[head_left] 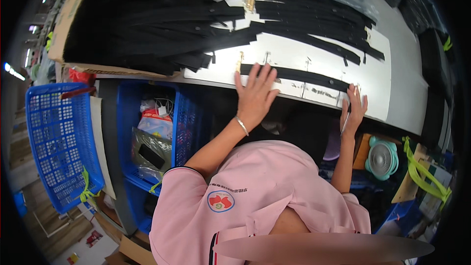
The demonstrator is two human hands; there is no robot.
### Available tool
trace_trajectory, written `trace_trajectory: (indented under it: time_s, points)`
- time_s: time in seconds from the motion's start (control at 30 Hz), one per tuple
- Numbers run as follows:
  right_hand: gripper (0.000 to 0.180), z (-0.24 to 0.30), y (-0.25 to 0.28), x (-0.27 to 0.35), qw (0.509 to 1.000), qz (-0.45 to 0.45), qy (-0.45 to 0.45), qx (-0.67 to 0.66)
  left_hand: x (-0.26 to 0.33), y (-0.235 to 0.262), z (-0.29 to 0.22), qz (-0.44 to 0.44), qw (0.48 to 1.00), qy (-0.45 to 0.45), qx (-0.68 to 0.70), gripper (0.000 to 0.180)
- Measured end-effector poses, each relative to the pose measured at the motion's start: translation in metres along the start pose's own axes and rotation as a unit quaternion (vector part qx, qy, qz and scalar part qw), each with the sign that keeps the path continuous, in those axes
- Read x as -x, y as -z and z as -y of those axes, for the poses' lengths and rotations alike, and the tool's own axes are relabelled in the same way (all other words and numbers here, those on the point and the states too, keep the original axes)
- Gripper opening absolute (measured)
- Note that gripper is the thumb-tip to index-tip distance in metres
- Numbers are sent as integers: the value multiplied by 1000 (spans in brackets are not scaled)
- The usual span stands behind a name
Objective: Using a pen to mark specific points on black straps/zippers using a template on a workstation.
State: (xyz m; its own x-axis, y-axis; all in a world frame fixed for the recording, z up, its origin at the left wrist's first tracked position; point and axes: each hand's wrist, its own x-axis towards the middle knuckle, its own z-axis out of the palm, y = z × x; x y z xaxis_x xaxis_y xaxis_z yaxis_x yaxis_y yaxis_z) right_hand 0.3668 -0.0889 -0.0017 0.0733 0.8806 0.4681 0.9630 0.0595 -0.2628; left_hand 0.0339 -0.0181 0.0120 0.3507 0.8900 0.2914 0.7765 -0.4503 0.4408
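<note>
Long flat black fabric strip [299, 76] being pressed onto white worktable [392, 88], left hand [255, 95] spread wide on its end, right hand [354, 108] fingers extended flat at other end, pen-like stick tucked beneath.

white worktable [314, 54], single black strip [299, 75] nr front edge, black strip piles [162, 19] behind, cardboard [68, 14] at left
</note>
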Motion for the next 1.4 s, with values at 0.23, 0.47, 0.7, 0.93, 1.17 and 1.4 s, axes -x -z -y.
trace_trajectory:
  time_s: [0.23,0.47,0.7,0.93,1.17,1.4]
  points:
    - [33,5,4,-4,1000,-7,13,14,-1,14,17,10,1000,16,-23,56]
    - [34,21,19,-17,999,35,-34,19,-10,13,25,-5,999,24,22,57]
    - [27,111,4,-68,928,65,-155,-332,-10,10,26,-12,1000,18,12,58]
    - [18,181,-69,-111,847,103,-189,-487,-11,11,26,-19,1000,16,10,55]
    - [21,179,-92,-103,898,78,-100,-422,-10,9,26,-22,999,21,16,55]
    - [19,180,-97,-103,924,49,-39,-377,-10,9,26,-24,999,20,8,56]
